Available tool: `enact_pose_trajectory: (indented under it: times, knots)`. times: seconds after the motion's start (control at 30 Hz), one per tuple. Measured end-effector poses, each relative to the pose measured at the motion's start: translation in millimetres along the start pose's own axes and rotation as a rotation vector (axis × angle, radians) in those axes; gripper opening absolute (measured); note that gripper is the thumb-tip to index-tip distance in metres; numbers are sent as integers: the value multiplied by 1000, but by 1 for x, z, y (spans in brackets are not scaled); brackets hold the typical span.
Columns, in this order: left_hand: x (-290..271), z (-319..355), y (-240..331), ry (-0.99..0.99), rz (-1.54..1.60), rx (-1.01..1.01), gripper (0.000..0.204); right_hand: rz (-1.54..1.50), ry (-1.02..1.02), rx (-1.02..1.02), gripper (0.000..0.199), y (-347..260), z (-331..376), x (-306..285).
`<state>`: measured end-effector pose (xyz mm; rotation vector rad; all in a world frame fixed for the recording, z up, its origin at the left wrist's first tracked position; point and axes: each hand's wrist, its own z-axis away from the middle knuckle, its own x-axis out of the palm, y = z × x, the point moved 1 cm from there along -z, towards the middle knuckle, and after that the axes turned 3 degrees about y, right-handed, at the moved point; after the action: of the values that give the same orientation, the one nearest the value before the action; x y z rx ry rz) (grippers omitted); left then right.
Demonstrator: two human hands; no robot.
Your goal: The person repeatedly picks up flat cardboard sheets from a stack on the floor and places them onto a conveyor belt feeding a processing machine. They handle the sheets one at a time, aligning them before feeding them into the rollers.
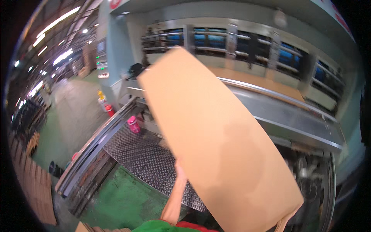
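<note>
A large flat brown cardboard sheet [205, 127] is held up in front of me, tilted, its far end reaching toward the machine. My left hand [180, 171] is closed on the sheet's left edge, its fingertips hidden behind the board. At the lower right corner my right hand [288, 219] grips the near edge, only partly in view. A faint shadow falls across the sheet's lower half. Another brown sheet [262, 83] lies inside the machine, beyond the metal feed table [286, 112].
The large machine [123, 46] has a metal rail [96, 143] at its left. A pink container [133, 123] stands by the diamond-plate step [139, 158]. Stacked cardboard [34, 181] lies far left; a red bottle [109, 110] stands near the machine's side.
</note>
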<state>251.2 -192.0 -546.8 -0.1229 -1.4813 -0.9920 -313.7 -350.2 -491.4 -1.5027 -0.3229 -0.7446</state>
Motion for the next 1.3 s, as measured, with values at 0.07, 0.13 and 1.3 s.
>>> enact_pose_trajectory:
  times: [0.07, 0.13, 1.3]
  knots:
    - [12, -43, -8, 48, -14, -40, 39, 93, -67, 8, 72, 23, -9, 28]
    - [23, -63, -7, 206, -318, 245, 32, 212, -179, 21, 73, 36, -18, 54]
    - [326, -298, -58, 262, -954, 603, 114, 31, -256, -200, 73, -59, -231, 189]
